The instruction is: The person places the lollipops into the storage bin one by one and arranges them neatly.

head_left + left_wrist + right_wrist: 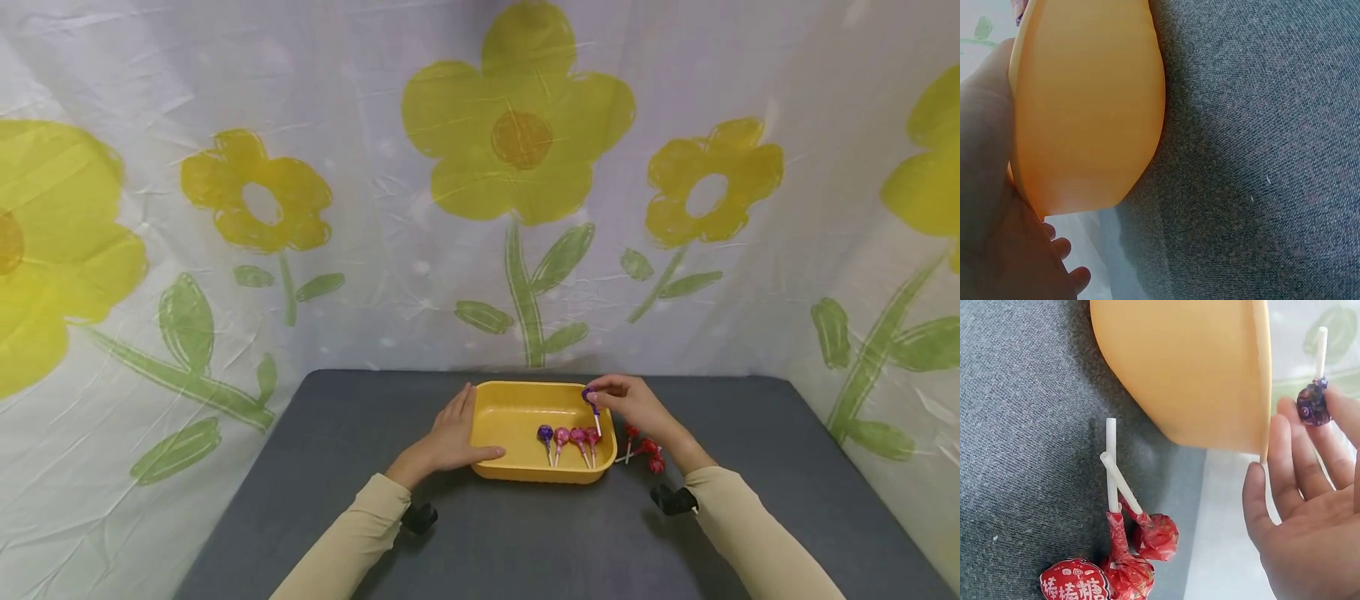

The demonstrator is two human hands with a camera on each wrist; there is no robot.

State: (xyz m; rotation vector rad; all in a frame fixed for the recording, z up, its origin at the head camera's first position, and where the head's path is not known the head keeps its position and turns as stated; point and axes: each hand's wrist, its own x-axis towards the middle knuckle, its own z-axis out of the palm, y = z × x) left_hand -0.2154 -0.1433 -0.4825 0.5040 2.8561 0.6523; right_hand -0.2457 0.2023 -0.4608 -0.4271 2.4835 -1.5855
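A purple-wrapped lollipop [1314,405] is pinched between the thumb and fingers of my right hand [633,404]. In the head view it hangs over the right end of a yellow tray [517,473], white stick downward. Inside the tray lie another purple lollipop [545,434] and several pink ones [577,436], side by side toward the right. My left hand [450,437] rests against the tray's left end, fingers straight along the rim and thumb over the front corner. The left wrist view shows that hand [991,187] touching the tray's rim from outside.
Several red-wrapped lollipops [1130,575] lie on the dark grey table [510,533], just right of the tray and below my right hand. Behind the table's far edge hangs a white curtain [375,250] with yellow flowers. Black wrist straps [673,500] sit on both arms.
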